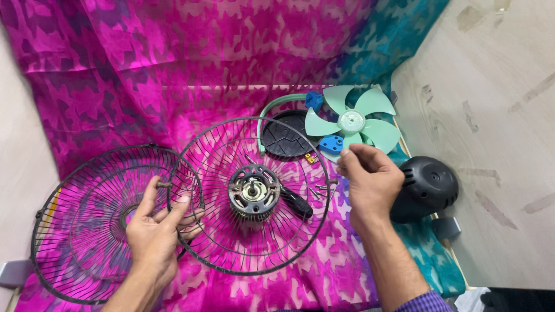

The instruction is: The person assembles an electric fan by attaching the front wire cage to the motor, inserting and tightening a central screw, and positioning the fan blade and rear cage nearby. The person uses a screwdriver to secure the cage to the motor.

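Single head-worn view, looking steeply down, close over both hands; pink cloth [173,58] fills most of frame

Location: an improvised repair bench in a home or small workshop. A pink and teal cloth [173,63] covers the worktop beside a pale wood-grain surface [491,104]. Dismantled fan parts lie on the cloth: two wire guards [87,277] at the left hand's [153,231] grip, and a bare motor [253,192], green blade [370,121] and black motor cover [428,186] beyond it.
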